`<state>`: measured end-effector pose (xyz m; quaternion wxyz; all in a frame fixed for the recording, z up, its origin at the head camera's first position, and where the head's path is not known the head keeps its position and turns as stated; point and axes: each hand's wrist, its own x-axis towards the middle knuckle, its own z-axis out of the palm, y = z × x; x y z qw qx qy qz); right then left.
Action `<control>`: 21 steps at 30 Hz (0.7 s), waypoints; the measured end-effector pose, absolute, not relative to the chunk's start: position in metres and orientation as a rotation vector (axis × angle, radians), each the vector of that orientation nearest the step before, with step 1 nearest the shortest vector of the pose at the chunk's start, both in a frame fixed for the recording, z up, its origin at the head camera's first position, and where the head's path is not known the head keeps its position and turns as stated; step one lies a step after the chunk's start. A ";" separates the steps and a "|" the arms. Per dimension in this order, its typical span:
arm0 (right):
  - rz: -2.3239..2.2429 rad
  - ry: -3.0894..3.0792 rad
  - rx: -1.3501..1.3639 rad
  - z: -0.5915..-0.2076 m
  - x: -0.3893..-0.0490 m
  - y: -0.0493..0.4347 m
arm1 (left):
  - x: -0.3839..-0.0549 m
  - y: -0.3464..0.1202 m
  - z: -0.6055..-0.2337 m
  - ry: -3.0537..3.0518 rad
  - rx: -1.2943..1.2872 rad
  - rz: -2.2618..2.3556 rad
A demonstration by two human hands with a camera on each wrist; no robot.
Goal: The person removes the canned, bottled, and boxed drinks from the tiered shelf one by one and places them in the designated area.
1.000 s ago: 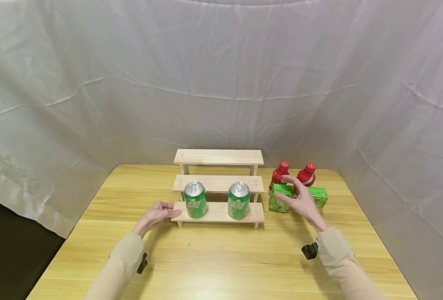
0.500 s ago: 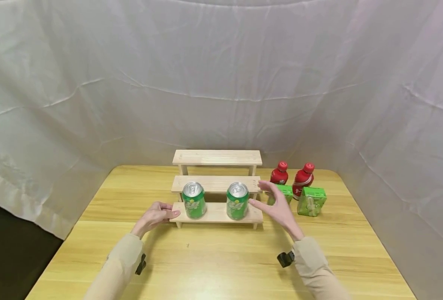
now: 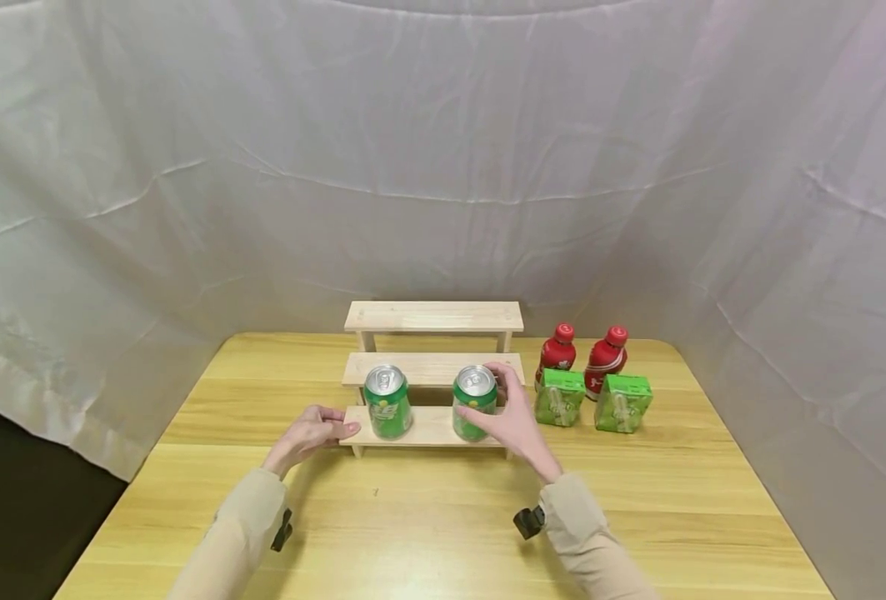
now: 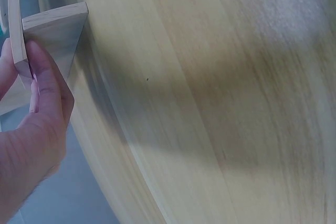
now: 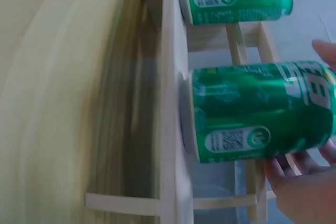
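A three-step wooden display shelf stands on the table, with two green soda cans upright on its lowest step. My left hand pinches the left end of that step, and in the left wrist view the thumb and fingers lie on either side of the board. Around the right soda can curls my right hand, thumb across the front and fingers behind. The right wrist view has fingers against the side of this can, which sits on the step. The left soda can stands untouched.
Right of the shelf stand two green drink cartons, a left carton and a right carton. Behind them are two red-capped bottles, a left bottle and a right bottle. A grey curtain hangs behind the wooden table.
My right hand has moved left from over the drink cartons to the right soda can and now curls around it. My left hand keeps its hold on the step.
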<state>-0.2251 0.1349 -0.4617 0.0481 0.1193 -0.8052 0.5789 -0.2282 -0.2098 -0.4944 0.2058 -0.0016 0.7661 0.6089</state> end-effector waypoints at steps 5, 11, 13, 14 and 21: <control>1.703 -2.449 0.327 -0.464 -0.225 0.128 | -0.229 -0.210 -0.495 2.127 -0.001 1.708; 1.683 -2.416 0.307 -0.467 -0.224 0.126 | -0.228 -0.210 -0.494 2.128 0.005 1.700; 1.680 -2.410 0.302 -0.467 -0.224 0.126 | -0.228 -0.210 -0.494 2.127 0.006 1.701; 1.679 -2.407 0.300 -0.467 -0.224 0.126 | -0.228 -0.210 -0.494 2.127 0.004 1.702; 1.662 -2.385 0.288 -0.468 -0.224 0.125 | -0.229 -0.210 -0.496 2.128 -0.002 1.708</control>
